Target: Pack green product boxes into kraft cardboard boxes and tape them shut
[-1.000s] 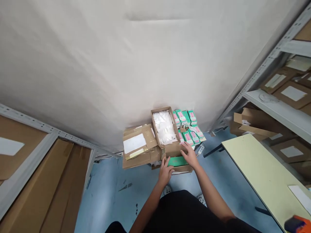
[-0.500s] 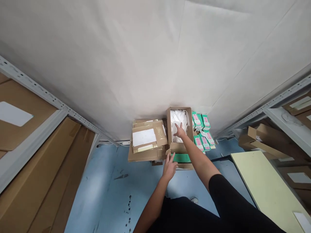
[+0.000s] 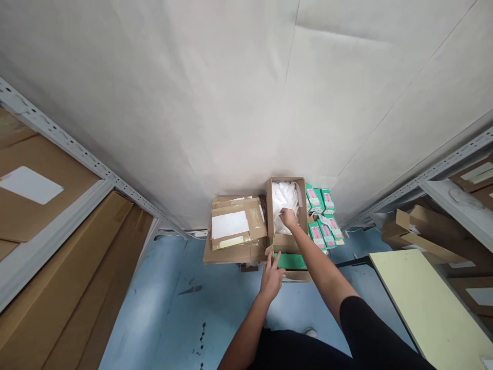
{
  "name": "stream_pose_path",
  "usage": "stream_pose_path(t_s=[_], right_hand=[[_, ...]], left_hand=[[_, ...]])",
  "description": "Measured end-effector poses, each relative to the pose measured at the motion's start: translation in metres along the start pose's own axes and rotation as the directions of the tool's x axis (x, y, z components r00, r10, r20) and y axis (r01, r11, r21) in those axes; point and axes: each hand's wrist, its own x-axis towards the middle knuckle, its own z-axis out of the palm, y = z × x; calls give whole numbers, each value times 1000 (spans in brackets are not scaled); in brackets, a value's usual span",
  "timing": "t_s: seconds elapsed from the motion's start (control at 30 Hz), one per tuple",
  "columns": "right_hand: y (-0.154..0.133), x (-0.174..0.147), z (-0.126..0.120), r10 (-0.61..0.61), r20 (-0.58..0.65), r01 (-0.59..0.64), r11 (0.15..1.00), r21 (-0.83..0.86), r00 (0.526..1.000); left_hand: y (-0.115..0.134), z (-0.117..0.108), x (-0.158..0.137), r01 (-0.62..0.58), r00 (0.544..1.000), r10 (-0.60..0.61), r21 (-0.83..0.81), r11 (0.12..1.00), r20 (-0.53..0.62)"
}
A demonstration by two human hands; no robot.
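An open cardboard box (image 3: 268,205) stands against the wall with crumpled white plastic bags (image 3: 284,194) inside. My right hand (image 3: 288,218) reaches into it, fingers closed on the white plastic at the near part of the box. In front of it is a lower open cardboard box (image 3: 298,277) containing a green box (image 3: 291,261). At that box's left corner rests my left hand (image 3: 272,280), its fingers stretched out and apart, touching the cardboard edge. What lies under the white plastic is hidden.
Flattened cardboard (image 3: 254,221) is stacked on the left. Several green-and-pink boxes (image 3: 316,234) stand on the right. Metal shelves (image 3: 111,180) with cartons line both sides. A pale yellow tabletop (image 3: 423,293) juts in at right, above the blue floor (image 3: 162,298).
My right hand has gone from spread fingers to closed on the white plastic. My left hand stays by the lower box's corner. The view has shifted slightly.
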Motion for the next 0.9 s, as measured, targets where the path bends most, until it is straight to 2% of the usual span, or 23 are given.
stream_pose_path(t_s=[0.07,0.1,0.2,0.23,0.3,0.4,0.47,0.53,0.6,0.73,0.83,0.9], right_hand=[[13,-23,-15,-6,-96,11,998,58,995],[22,-38,-22,-3,-195,33,988,150,981],[53,-95,-36,12,-433,164,916,366,901],[63,-117,-38,20,-477,204,888,413,879],[84,-161,-38,48,-502,238,839,489,863],[111,-216,-32,119,-498,203,814,544,859],[127,-242,-27,122,-495,200,812,548,860],[143,-261,-25,62,-431,193,830,524,900],[162,-277,-30,66,-314,100,869,484,947],[208,-310,-57,218,-116,-150,893,424,969],[248,-340,-83,246,-20,-210,865,456,969],[278,-360,-97,277,-46,-222,847,483,960]], left_hand=[[0,2,-4,-14,999,14,-1,1000,-29],[0,4,-5,-23,998,23,-1,1000,-50],[3,9,-8,-58,993,59,7,998,-100],[5,10,-8,-74,991,75,13,997,-108],[13,13,-6,-108,988,111,31,994,-110],[33,21,1,-155,982,161,64,986,-102],[51,31,9,-178,978,186,85,980,-96],[70,46,19,-195,975,205,102,975,-88],[92,61,29,-211,972,221,113,971,-85],[138,92,50,-313,945,322,125,941,-61],[177,115,65,-401,913,407,130,907,-17],[204,132,76,-449,892,452,132,884,14]])
